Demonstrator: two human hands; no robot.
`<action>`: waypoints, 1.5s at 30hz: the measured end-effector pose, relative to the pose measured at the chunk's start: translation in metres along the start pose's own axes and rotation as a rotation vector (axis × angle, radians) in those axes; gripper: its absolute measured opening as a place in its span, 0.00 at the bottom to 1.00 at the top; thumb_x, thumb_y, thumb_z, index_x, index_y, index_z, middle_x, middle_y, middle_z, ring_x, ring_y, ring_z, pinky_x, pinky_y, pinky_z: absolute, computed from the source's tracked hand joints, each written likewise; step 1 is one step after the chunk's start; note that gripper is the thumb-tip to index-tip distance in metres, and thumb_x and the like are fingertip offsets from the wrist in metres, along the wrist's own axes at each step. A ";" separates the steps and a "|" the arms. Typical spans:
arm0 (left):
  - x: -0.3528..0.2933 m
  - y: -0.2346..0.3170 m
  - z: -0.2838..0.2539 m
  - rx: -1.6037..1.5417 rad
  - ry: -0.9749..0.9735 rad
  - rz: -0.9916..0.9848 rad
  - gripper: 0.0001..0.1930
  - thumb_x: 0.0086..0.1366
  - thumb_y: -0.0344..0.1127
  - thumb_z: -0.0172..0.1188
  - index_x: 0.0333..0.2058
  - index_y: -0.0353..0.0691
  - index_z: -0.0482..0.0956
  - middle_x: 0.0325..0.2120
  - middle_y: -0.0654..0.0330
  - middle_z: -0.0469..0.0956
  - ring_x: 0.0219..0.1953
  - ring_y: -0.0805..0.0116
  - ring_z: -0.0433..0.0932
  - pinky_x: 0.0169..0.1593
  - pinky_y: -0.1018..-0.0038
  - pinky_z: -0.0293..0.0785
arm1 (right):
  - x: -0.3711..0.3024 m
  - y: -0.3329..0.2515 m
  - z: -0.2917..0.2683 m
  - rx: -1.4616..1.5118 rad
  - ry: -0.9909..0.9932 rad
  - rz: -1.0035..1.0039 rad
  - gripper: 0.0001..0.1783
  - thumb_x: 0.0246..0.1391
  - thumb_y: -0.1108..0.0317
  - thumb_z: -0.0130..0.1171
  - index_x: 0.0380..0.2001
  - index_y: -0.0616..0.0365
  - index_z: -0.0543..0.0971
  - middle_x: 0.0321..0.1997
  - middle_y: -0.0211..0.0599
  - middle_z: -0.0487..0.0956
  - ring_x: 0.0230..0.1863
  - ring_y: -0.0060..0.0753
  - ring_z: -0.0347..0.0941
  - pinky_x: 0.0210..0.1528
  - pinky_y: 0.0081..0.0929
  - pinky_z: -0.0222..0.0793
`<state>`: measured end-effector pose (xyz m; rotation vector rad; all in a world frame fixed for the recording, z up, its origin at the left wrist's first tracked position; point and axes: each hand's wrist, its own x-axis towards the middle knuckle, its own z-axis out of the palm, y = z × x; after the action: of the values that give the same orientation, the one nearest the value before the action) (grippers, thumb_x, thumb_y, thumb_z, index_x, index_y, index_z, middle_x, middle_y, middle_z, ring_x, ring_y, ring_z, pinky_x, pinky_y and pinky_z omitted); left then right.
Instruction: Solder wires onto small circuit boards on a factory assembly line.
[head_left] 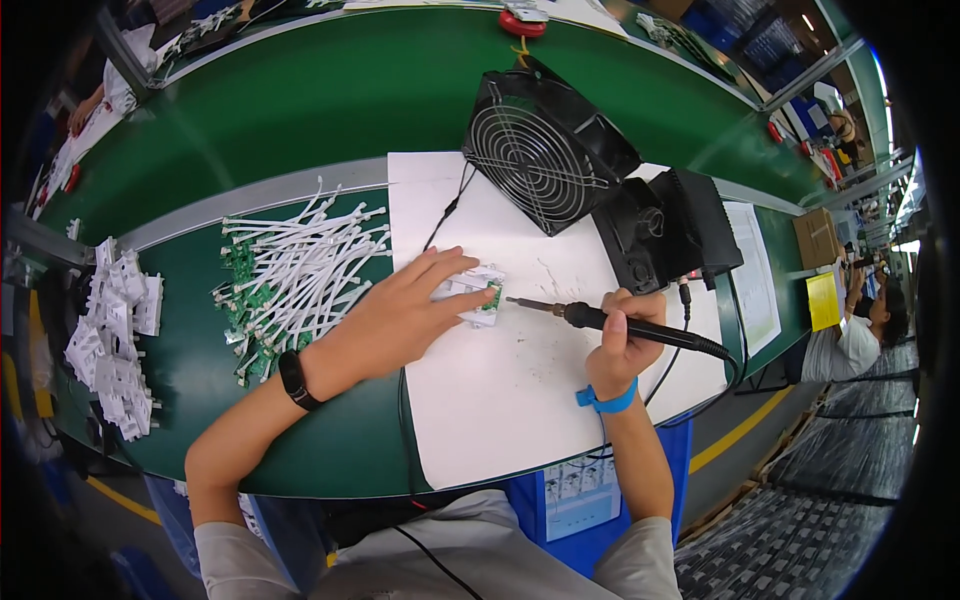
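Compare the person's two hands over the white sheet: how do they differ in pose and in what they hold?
The left hand lies flat, fingers spread, pressing a small white part; the right hand is fisted around a soldering iron. The left wrist has a black band, the right a blue strap. Both work over the white sheet.

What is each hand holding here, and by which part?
The right hand grips the black soldering iron around its handle. The left hand lies flat on the small white part with a green circuit board, pressing it onto the white sheet.

The soldering iron (610,321) has a matt black grip and bare metal tip. The fan (548,152) – black plastic housing, shiny wire grille – stands on smooth white paper (500,390).
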<state>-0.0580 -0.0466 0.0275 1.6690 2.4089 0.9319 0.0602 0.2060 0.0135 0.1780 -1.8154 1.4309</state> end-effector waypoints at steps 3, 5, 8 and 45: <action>0.002 0.000 0.000 -0.034 -0.001 -0.004 0.25 0.65 0.28 0.64 0.61 0.51 0.79 0.63 0.51 0.69 0.68 0.46 0.66 0.69 0.56 0.66 | -0.005 -0.001 -0.003 0.038 -0.043 0.030 0.10 0.63 0.73 0.58 0.36 0.61 0.66 0.24 0.33 0.71 0.23 0.16 0.60 0.27 0.17 0.56; 0.003 0.002 -0.001 -0.037 -0.004 -0.014 0.25 0.65 0.28 0.64 0.61 0.50 0.79 0.64 0.51 0.69 0.68 0.46 0.66 0.68 0.57 0.66 | -0.006 -0.001 -0.003 0.040 -0.041 0.033 0.10 0.63 0.73 0.59 0.35 0.61 0.67 0.24 0.33 0.72 0.22 0.16 0.60 0.26 0.17 0.57; 0.004 0.004 -0.001 -0.028 -0.011 -0.024 0.25 0.65 0.27 0.64 0.60 0.50 0.79 0.64 0.51 0.69 0.68 0.46 0.66 0.68 0.57 0.66 | -0.005 -0.001 -0.002 0.037 -0.096 0.019 0.11 0.62 0.72 0.61 0.33 0.61 0.68 0.21 0.32 0.72 0.20 0.16 0.60 0.24 0.18 0.56; -0.003 0.018 0.026 0.349 0.218 0.075 0.24 0.58 0.49 0.72 0.50 0.45 0.83 0.58 0.56 0.74 0.50 0.59 0.75 0.49 0.67 0.76 | 0.002 -0.003 -0.001 -0.138 0.144 -0.109 0.10 0.60 0.75 0.62 0.37 0.62 0.69 0.22 0.33 0.72 0.21 0.17 0.62 0.25 0.16 0.56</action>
<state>-0.0320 -0.0340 0.0150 1.8654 2.8068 0.7730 0.0612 0.2060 0.0169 0.0995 -1.7513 1.2078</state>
